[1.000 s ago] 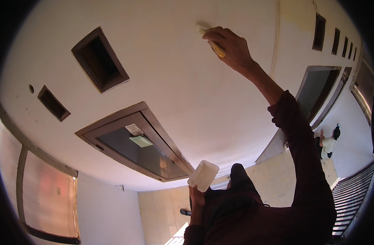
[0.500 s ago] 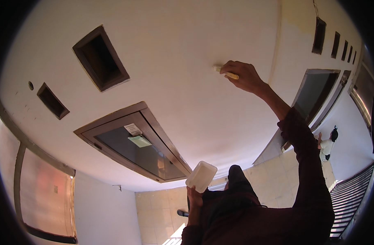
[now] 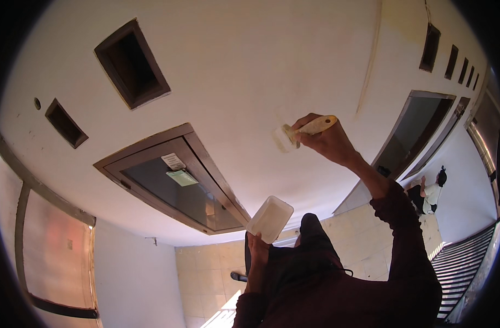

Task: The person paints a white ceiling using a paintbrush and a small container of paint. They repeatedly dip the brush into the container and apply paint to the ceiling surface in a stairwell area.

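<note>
My right hand (image 3: 329,143) is closed round the yellowish handle of a paintbrush (image 3: 317,125). The brush's pale, wide bristles point left, at or close to the white wall (image 3: 233,98); whether they touch it I cannot tell. A faint damp-looking patch shows on the wall by the bristles. Lower down, my left hand (image 3: 257,249) grips the near end of a shallow white plastic tub (image 3: 270,220), tilted so that its inside shows. What lies in the tub is too unclear to name.
Left of the tub is a brown-framed window (image 3: 179,180) with papers on its glass. Dark framed openings (image 3: 132,63) sit higher in the wall. At the right are a doorway (image 3: 416,131), another person (image 3: 431,194) near the wall, and a barred railing (image 3: 463,273). Tiled floor (image 3: 206,279) lies below.
My right hand has come down the wall with the paintbrush, and the brush now shows its wide side. The tub has shifted slightly left and down to up. The other person's pose differs.
</note>
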{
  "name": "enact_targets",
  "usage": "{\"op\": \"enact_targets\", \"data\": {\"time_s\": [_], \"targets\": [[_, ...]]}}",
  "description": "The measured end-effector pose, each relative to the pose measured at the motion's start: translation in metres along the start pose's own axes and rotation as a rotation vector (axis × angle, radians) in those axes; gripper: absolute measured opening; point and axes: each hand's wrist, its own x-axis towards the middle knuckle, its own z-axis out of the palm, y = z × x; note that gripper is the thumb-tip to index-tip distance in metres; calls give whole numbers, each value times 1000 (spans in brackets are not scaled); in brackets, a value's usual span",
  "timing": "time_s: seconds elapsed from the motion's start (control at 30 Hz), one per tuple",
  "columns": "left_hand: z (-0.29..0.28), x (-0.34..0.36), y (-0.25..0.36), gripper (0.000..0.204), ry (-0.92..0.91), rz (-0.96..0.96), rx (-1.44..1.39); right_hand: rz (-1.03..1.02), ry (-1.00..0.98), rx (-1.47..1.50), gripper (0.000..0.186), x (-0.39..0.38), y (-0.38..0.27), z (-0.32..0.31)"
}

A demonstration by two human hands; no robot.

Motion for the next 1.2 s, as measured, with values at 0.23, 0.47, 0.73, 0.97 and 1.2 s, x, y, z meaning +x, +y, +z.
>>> {"op": "enact_targets", "data": {"time_s": [0.23, 0.47, 0.73, 0.97, 1.2], "targets": [[48, 18, 20, 48, -49, 16, -49, 289, -166, 20, 28, -52, 46, 67], [80, 30, 30, 49, -80, 54, -91, 301, -180, -131, 38, -48, 67, 74], [93, 32, 27, 47, -75, 64, -90, 280, -214, -256, 39, -56, 84, 101], [87, 32, 28, 46, -60, 72, -87, 296, -190, -214, 39, -61, 94, 101], [82, 38, 17, 47, -3, 70, -109, 505, -27, 268, 30, -69, 113, 87]]}}
